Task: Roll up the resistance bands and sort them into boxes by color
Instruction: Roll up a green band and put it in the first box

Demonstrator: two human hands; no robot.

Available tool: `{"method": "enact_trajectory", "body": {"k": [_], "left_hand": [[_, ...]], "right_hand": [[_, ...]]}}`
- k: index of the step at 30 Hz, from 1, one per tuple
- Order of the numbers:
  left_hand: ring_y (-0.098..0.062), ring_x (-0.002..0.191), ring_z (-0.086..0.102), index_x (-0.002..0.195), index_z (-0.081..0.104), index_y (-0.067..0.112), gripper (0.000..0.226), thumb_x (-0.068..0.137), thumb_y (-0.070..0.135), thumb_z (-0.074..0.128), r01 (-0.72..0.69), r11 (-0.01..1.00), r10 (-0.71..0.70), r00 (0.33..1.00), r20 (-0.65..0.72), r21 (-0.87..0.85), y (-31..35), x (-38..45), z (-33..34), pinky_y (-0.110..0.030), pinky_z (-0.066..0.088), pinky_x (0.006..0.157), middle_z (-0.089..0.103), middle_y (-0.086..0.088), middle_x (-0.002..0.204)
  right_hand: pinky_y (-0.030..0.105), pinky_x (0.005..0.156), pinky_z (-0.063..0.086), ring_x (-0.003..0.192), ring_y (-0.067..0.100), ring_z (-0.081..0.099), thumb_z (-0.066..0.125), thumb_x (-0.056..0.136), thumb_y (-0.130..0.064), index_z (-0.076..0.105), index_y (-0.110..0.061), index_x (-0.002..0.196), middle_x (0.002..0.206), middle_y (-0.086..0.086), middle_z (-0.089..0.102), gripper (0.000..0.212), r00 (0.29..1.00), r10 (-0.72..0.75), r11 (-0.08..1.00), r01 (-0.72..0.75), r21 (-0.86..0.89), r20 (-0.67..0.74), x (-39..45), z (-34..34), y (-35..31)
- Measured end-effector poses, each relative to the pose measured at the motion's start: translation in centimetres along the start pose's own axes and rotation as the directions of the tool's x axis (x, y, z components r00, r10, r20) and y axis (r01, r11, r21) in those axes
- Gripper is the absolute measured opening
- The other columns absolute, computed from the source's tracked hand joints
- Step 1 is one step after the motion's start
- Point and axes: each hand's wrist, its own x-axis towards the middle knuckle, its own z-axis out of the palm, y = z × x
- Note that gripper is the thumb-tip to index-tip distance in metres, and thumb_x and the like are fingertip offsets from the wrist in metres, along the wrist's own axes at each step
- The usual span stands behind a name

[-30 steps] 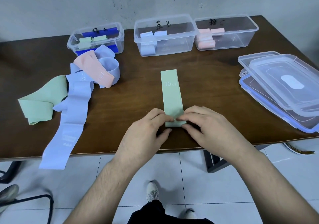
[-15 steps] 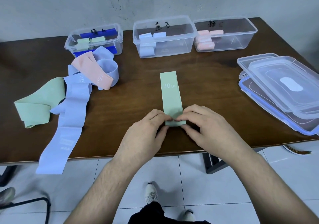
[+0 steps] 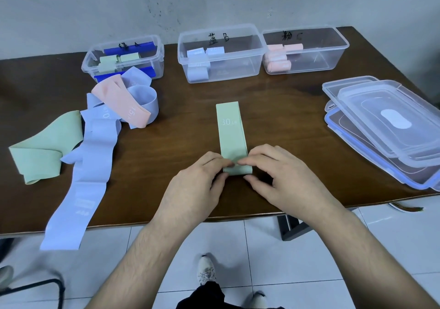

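Note:
A green band (image 3: 230,132) marked 30 LB lies flat and lengthwise at the table's middle. My left hand (image 3: 198,185) and my right hand (image 3: 283,177) pinch its near end, where a small roll has formed under the fingertips. Three clear boxes stand along the back: the left box (image 3: 95,64) holds green rolls, the middle box (image 3: 238,68) holds lavender rolls, the right box (image 3: 333,56) holds pink rolls. At the left lie loose bands: a green one (image 3: 45,146), a long lavender one (image 3: 92,156) hanging over the front edge, and a pink one (image 3: 121,101).
Several clear lids (image 3: 385,127) are stacked at the table's right edge. The brown table (image 3: 285,118) ends at a front edge just behind my wrists. A chair frame (image 3: 35,287) stands on the tiled floor at the lower left.
The green band's near end has been rolled slightly further away from me, so its flat length looks a little shorter. Both hands stay on the roll.

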Motion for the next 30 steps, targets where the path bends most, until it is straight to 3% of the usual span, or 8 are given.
{"method": "enact_trajectory", "body": {"k": [4, 9, 13, 17, 24, 30], "left_hand": [[-0.011, 0.095, 0.063, 0.122, 0.063, 0.03, 0.025, 0.1, 0.03, 0.053, 0.031, 0.999, -0.031, 0.999, 0.021, -0.017, -0.1, 0.4, 0.2, -0.034, 0.056, 0.079, 0.053, 0.021, 0.12], [-0.008, 0.077, 0.06, 0.116, 0.067, 0.027, 0.022, 0.096, 0.026, 0.061, -0.013, 1.0, 0.012, 0.997, -0.071, -0.008, 0.1, 0.2, 0.2, -0.025, 0.056, 0.064, 0.055, 0.02, 0.116], [-0.007, 0.068, 0.057, 0.114, 0.067, 0.028, 0.023, 0.091, 0.029, 0.067, -0.044, 0.998, 0.046, 0.998, -0.039, 0.047, 0.0, 0.3, 0.1, -0.024, 0.055, 0.056, 0.056, 0.018, 0.115], [-0.011, 0.074, 0.063, 0.114, 0.064, 0.03, 0.023, 0.091, 0.028, 0.067, -0.04, 0.997, 0.042, 0.999, -0.026, 0.064, -0.4, 0.9, 0.1, -0.03, 0.056, 0.057, 0.056, 0.019, 0.117], [-0.009, 0.092, 0.065, 0.121, 0.064, 0.032, 0.025, 0.096, 0.034, 0.059, -0.023, 0.997, 0.023, 1.0, 0.001, 0.076, -0.4, 1.6, -0.1, -0.023, 0.056, 0.07, 0.056, 0.021, 0.124], [-0.006, 0.071, 0.055, 0.12, 0.065, 0.028, 0.026, 0.094, 0.031, 0.064, -0.033, 0.996, 0.035, 0.999, -0.029, 0.078, -0.2, 1.7, -0.1, -0.021, 0.054, 0.059, 0.055, 0.014, 0.118]], "right_hand": [[0.027, 0.082, 0.053, 0.096, 0.009, 0.058, 0.069, 0.091, -0.02, 0.069, -0.027, 0.115, 0.112, -0.015, 0.06, 0.024, 1.0, -0.01, 1.0, 0.01, 0.005, -0.002, 0.3, 0.1, 0.2], [0.029, 0.095, 0.051, 0.109, 0.005, 0.056, 0.062, 0.096, -0.024, 0.067, -0.029, 0.122, 0.121, -0.017, 0.06, 0.026, 0.998, 0.029, 0.999, -0.03, 0.015, 0.061, 1.1, -0.4, 0.3], [0.028, 0.099, 0.049, 0.114, 0.004, 0.054, 0.059, 0.098, -0.027, 0.065, -0.031, 0.125, 0.124, -0.019, 0.058, 0.028, 0.995, 0.04, 0.999, -0.041, 0.01, 0.09, 1.3, -0.6, 0.3], [0.028, 0.098, 0.05, 0.113, 0.005, 0.053, 0.06, 0.097, -0.032, 0.063, -0.031, 0.128, 0.124, -0.02, 0.055, 0.032, 0.995, 0.039, 0.999, -0.039, 0.001, 0.089, 1.5, -0.5, 0.4], [0.027, 0.093, 0.051, 0.109, 0.006, 0.055, 0.065, 0.095, -0.028, 0.065, -0.03, 0.122, 0.121, -0.017, 0.057, 0.027, 0.996, 0.038, 0.999, -0.038, -0.009, 0.085, 1.9, -0.7, 0.6], [0.028, 0.096, 0.05, 0.11, 0.006, 0.056, 0.059, 0.098, -0.029, 0.064, -0.028, 0.124, 0.122, -0.016, 0.058, 0.026, 0.995, 0.035, 0.999, -0.035, -0.01, 0.094, 2.6, -0.8, 0.8]]}}
